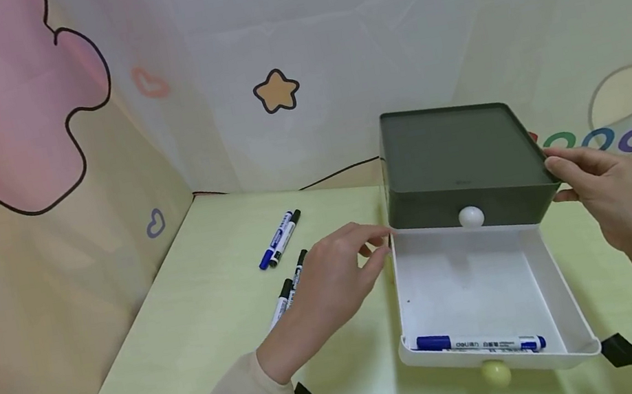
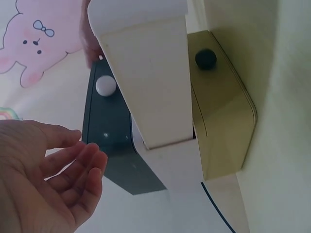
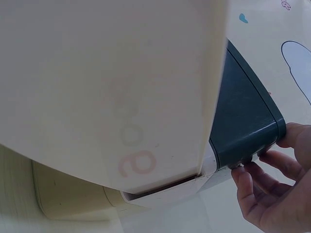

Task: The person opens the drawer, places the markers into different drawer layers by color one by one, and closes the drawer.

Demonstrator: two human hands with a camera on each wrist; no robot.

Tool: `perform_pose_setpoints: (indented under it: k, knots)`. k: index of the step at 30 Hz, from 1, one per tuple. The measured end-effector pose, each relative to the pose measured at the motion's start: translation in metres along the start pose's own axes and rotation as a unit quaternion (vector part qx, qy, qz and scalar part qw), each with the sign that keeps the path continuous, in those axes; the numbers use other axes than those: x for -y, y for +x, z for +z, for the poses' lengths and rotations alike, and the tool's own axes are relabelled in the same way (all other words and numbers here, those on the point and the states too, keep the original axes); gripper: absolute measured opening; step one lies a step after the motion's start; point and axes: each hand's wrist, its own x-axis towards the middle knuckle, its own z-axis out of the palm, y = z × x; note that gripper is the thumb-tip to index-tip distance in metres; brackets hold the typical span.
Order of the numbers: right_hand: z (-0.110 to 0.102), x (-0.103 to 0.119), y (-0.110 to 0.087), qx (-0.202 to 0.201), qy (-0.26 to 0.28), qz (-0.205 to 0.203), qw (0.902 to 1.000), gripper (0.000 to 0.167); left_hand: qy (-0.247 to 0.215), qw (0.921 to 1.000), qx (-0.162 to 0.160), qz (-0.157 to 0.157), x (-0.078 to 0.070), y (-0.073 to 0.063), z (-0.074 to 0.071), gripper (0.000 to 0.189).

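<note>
A stacked drawer box [image 1: 461, 148] has a dark green top tier, a white middle one and a yellow bottom one [image 2: 223, 107]. Its white drawer [image 1: 468, 283] is pulled far out toward me. Inside, along the drawer front, lies a blue-capped whiteboard marker [image 1: 481, 343]. My right hand [image 1: 623, 194] holds the right side of the green tier, thumb near the top edge and fingers bent against the side. At the box's left front corner is my left hand [image 1: 334, 270], fingers loosely bent with nothing between them.
Two markers, one blue-capped [image 1: 276, 240] and one black-capped [image 1: 285, 238], lie at the back left of the table. Two more black-capped markers [image 1: 280, 300] are partly hidden behind my left hand. Printed cloth walls [image 1: 281, 140] border the table behind and left.
</note>
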Motion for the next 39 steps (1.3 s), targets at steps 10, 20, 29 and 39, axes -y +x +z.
perform_pose_setpoints:
  k: [10,20,29,39]
  knots:
    - [-0.002,-0.001,0.0,0.012,0.018,0.013,0.9997,0.025,0.019,0.9985,-0.039,-0.033,0.036,0.003,-0.009,0.02]
    - [0.0,-0.001,0.001,0.012,-0.015,0.008,0.9998,0.029,0.028,0.9953,-0.054,-0.076,0.069,0.006,-0.019,0.022]
    - [-0.001,-0.001,0.001,0.011,-0.027,0.008,0.9995,0.031,0.032,0.9899,-0.067,-0.121,0.093,0.01,-0.026,0.023]
    - [-0.003,-0.002,0.0,0.01,-0.011,0.011,0.9998,0.027,0.033,0.9774,-0.071,-0.196,0.127,0.015,-0.023,0.026]
